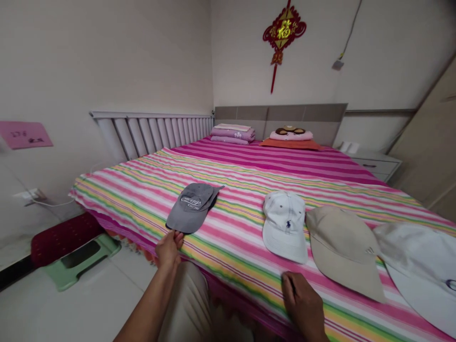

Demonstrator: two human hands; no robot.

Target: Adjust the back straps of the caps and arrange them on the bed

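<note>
the left hand [169, 248] is pinching the brim of a grey cap [192, 208] near the edge of the striped bed [270, 164], its fingers [177, 234] clamped on the brim. the right hand [302, 304] is lying on the bed near a beige cap [344, 251], its fingers together and holding nothing. the grey cap could be slipping off the bed edge if the pinch is getting loose.

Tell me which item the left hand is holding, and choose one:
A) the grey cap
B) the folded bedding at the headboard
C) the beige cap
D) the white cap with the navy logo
A: the left hand has its fingers on the brim edge of the grey baseball cap, at the near side of the striped bedspread.
</note>
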